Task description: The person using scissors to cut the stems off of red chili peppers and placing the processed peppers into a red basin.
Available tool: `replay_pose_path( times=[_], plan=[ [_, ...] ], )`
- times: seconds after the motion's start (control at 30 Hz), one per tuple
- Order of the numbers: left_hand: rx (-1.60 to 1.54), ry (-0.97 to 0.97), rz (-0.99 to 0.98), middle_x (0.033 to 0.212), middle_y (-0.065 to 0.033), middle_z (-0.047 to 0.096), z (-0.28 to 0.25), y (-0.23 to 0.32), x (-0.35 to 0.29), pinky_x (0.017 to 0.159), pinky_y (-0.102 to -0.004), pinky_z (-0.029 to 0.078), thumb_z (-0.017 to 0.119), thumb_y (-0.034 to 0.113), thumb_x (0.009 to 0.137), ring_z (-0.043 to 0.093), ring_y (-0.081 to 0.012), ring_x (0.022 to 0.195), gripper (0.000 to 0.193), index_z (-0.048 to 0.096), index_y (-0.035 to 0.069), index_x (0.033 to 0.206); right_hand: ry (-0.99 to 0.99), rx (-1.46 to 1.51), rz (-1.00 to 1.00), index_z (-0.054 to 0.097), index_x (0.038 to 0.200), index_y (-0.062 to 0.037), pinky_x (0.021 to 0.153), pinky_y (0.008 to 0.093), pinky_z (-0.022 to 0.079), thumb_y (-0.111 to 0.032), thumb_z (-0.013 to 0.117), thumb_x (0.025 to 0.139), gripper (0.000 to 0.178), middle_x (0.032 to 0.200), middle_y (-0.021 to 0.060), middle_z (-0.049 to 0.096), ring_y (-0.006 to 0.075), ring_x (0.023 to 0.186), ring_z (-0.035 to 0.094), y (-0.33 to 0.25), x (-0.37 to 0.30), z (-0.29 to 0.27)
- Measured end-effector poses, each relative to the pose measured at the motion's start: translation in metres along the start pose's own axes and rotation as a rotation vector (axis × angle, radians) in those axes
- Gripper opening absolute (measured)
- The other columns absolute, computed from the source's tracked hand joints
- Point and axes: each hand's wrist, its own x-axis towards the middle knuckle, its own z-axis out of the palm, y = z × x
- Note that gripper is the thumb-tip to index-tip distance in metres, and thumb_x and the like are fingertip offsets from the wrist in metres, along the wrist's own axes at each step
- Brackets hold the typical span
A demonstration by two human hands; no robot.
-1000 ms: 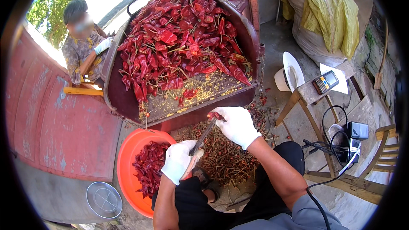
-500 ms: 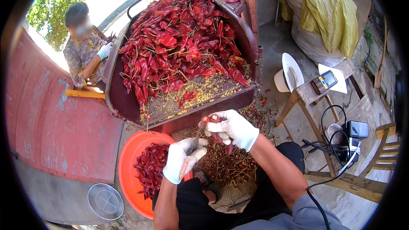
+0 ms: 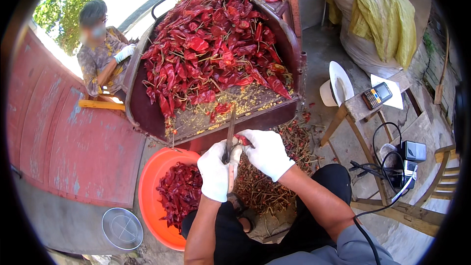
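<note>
Head view: L hand (image 3: 216, 172), gloved, ctr of frame, has fingers closed round a dark metal blade (image 3: 231, 130); its long axis runs nearly straight up the frame, tip toward the metal bin (image 3: 272, 113). R hand (image 3: 267, 153), also gloved, just R of it, pinches a red pepper (image 3: 242, 140) w/ fingertips. Pepper sits immediately R of the blade's lower part, btwn the two gloves; contact w/ blade: can't tell. Pepper's long axis mostly hidden by gloves, so unclear. R hand is nearer (it has the grip), L fingers right alongside. Orange basin (image 3: 147, 201) w/ peppers is lower L of ctr, stem heap (image 3: 265, 191) below R hand, big pepper pile (image 3: 206, 64) upper ctr.
</note>
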Motion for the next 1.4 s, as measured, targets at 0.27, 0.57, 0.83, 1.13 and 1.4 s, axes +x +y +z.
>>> replay_pose_path(
  times=[0.27, 0.57, 0.83, 1.13, 1.4],
  plan=[
    [0.096, -0.068, 0.104, 0.081, -0.0093, 0.073, 0.002, -0.01, 0.006, 0.066, -0.026, 0.053, 0.073, 0.004, 0.084, 0.065, -0.0096, 0.069, 0.018, 0.071, -0.003, 0.1, 0.005, -0.115, -0.066, 0.069, 0.101, -0.0092, 0.07, 0.0451, 0.053, -0.012, 0.064, 0.08, 0.022, 0.082, 0.0161, 0.068, 0.0365, 0.078, 0.068, 0.004, -0.007, 0.008],
    [0.052, -0.005, -0.031, 0.078, -0.0053, 0.068, -0.004, -0.009, 0.004, 0.063, -0.0252, 0.051, 0.075, 0.004, 0.084, 0.059, -0.0086, 0.067, 0.025, 0.07, -0.001, 0.108, -0.115, 0.05, 0.083, 0.067, 0.098, -0.0076, 0.074, 0.0469, 0.052, -0.024, 0.065, 0.089, 0.019, 0.088, 0.0192, 0.069, 0.0386, 0.084, 0.067, 0.005, 0.004, -0.012],
    [0.368, 0.029, 0.299, 0.08, -0.0094, 0.065, 0.0, 0.002, 0.003, 0.062, -0.0365, 0.052, 0.077, 0.014, 0.079, 0.063, -0.0269, 0.068, 0.039, 0.069, 0.008, 0.117, -0.118, -0.045, 0.075, 0.069, 0.106, -0.0081, 0.075, 0.0464, 0.053, -0.021, 0.065, 0.086, 0.024, 0.088, 0.0187, 0.07, 0.0389, 0.084, 0.067, 0.005, 0.003, -0.01],
    [-0.017, -0.241, 0.095, 0.075, -0.0033, 0.064, -0.009, -0.008, 0.005, 0.063, -0.0243, 0.049, 0.075, 0.003, 0.083, 0.054, -0.0053, 0.067, 0.033, 0.069, -0.001, 0.115, -0.294, -0.135, -0.026, 0.068, 0.104, -0.0068, 0.073, 0.0455, 0.053, -0.02, 0.068, 0.082, 0.026, 0.085, 0.0191, 0.069, 0.0393, 0.083, 0.067, 0.011, 0.0, -0.004],
    [-0.115, -0.176, -0.066, 0.077, -0.0068, 0.069, -0.013, -0.012, 0.005, 0.063, -0.0259, 0.05, 0.071, 0.006, 0.087, 0.059, -0.0082, 0.067, 0.019, 0.068, -0.004, 0.103, -0.305, 0.266, 0.089, 0.064, 0.114, -0.005, 0.08, 0.0453, 0.053, -0.03, 0.066, 0.089, 0.036, 0.091, 0.0203, 0.071, 0.0398, 0.09, 0.068, 0.004, -0.001, -0.01]
  ],
)
